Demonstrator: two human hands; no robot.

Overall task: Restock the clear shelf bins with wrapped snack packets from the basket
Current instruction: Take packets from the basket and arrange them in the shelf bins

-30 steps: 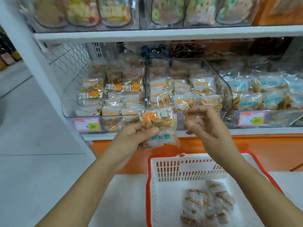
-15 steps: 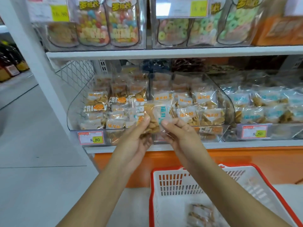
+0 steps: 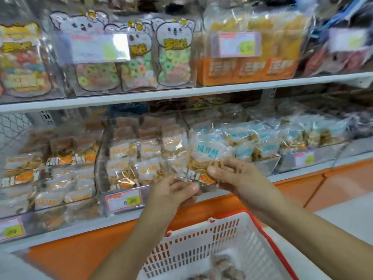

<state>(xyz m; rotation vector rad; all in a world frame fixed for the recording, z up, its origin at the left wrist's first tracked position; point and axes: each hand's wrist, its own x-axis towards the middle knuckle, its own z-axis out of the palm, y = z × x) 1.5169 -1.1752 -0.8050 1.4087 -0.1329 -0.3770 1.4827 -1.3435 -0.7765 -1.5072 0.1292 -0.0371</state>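
Observation:
My right hand (image 3: pixel 236 175) pinches a clear snack packet with blue lettering (image 3: pixel 205 155), holding it up in front of the shelf bins. An orange-marked packet (image 3: pixel 203 178) lies just under it, and my left hand (image 3: pixel 174 189) grips it from below. Both hands meet at the boundary between the middle clear bin (image 3: pixel 139 158) of orange-labelled packets and the right bin (image 3: pixel 282 138) of blue-labelled ones. The white basket with a red rim (image 3: pixel 201 245) sits below my arms, with a few wrapped packets (image 3: pixel 224 267) in its bottom.
A left bin (image 3: pixel 46 168) holds more orange packets. Price tags (image 3: pixel 123 200) hang on the bin fronts. The upper shelf (image 3: pixel 181 91) carries bags of coloured ring sweets and orange boxes. An orange base panel runs under the lower shelf.
The view has swung right and up. Both hands moved right with the packets, from the middle bin's front toward the blue-labelled bin. The blue-lettered packet now stands above the orange one.

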